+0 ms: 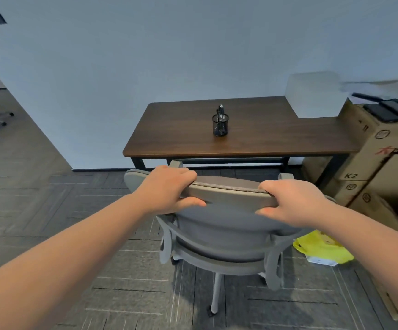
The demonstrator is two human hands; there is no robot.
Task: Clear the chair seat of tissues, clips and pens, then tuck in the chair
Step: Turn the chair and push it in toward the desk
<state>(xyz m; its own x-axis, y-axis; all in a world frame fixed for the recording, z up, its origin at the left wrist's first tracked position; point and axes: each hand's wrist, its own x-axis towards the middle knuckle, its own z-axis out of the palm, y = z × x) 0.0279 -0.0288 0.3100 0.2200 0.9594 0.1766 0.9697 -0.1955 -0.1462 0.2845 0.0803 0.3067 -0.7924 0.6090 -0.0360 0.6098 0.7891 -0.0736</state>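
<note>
Grey carpet-tile floor w/ a plain pale wall behind – office corner. Nearest: both forearms reach fwd to the chair, seen from behind. Left hand and right hand are each clamped on the top edge of the backrest, fingers over the front, thumbs on the back side. Seat itself is hidden by the backrest, so can't tell if it's fully cleared. Yellow bag lies on the floor just right of the chair base; cardboard boxes stand beyond it. Further on, the desk w/ a mesh pen cup holding pens.

Judging by the grip, the step is the tuck-in. Chair sits about centred on the desk opening – push straight & even w/ both hands so castors don't veer toward the bag or the desk legs, and check armrests clear the desk edge.
</note>
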